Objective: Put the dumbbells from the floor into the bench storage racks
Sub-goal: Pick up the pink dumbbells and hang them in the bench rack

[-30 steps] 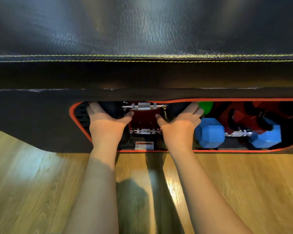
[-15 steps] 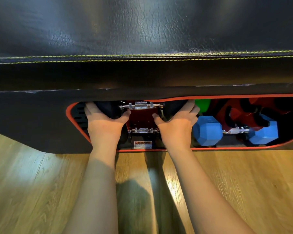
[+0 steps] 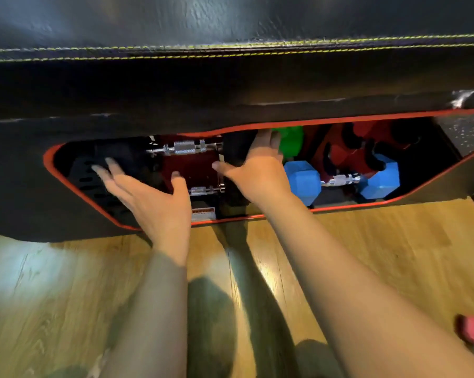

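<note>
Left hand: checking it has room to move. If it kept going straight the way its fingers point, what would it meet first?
Probably the black perforated panel at the opening's left end; the left hand points its spread fingers there. Depth is unclear.

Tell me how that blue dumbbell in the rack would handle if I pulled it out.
The blue dumbbell probably feels heavy for its size, being solid-looking with a metal handle. Its faceted heads likely resist rolling. The chrome handle looks knurled, so slipping seems unlikely.

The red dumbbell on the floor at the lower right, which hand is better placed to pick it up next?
Right, probably. The red dumbbell lies beside the right forearm, on that side of the floor. The right hand is open on a black dumbbell; the left hand, also open, is farther away.
</note>
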